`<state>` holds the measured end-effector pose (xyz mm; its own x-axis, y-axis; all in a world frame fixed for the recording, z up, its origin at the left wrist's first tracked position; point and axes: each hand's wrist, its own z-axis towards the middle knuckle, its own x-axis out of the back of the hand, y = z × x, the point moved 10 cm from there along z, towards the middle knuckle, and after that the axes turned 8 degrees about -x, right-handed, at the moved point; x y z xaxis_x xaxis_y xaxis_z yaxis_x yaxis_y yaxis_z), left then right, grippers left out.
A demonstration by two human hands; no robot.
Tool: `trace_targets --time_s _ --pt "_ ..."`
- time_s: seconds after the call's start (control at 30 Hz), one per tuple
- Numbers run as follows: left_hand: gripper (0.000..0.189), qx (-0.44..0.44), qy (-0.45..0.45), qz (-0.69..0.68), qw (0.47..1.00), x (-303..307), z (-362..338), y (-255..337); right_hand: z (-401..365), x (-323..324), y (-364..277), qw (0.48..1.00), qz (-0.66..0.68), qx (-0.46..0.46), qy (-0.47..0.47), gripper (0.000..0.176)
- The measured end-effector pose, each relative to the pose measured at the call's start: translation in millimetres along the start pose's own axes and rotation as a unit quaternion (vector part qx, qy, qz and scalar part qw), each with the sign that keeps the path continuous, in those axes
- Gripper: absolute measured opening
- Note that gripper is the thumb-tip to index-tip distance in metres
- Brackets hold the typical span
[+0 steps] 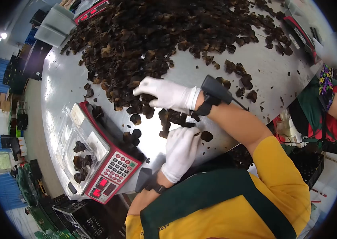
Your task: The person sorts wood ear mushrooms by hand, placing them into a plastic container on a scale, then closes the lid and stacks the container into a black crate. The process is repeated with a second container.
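Both my hands wear white gloves. My right hand (162,93) reaches over the near edge of a big heap of dark brown wood ear mushrooms (136,47), thumb and fingers apart, with pieces under and beside the fingertips. Closer to my body, my left hand (181,153) is closed, fingers curled down beside loose mushroom pieces (166,119); what it holds is hidden. One single piece (206,136) lies just right of it. Left of my hands stands a red and silver scale (114,169) with lit red digits. A clear plastic tray (66,139) on it holds several mushroom pieces (81,163).
The metal table (55,99) has a rounded-looking edge in this view. Another scale (90,12) stands at the far left near white plastic bins (55,24), and a third red device (302,38) at the far right. At the right edge is another person's arm (336,105). Dark crates (84,219) stand below left.
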<state>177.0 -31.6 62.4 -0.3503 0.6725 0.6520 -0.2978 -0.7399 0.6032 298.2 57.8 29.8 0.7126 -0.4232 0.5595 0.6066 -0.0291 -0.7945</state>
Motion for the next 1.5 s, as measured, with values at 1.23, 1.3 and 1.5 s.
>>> trace_targets --time_s 1.23,1.3,1.5 --pt "0.024 0.178 0.004 0.270 0.946 39.3 25.0 -116.3 -38.5 79.7 142.9 0.945 0.115 -0.305 0.032 0.022" --pt "0.021 0.164 0.065 0.232 0.957 56.9 23.9 -98.1 -40.9 80.9 142.6 0.937 0.179 -0.299 0.027 0.020" --pt "0.018 0.159 0.101 0.118 0.975 80.5 12.1 -65.5 -41.1 83.8 85.5 0.942 0.085 -0.322 0.031 0.035"
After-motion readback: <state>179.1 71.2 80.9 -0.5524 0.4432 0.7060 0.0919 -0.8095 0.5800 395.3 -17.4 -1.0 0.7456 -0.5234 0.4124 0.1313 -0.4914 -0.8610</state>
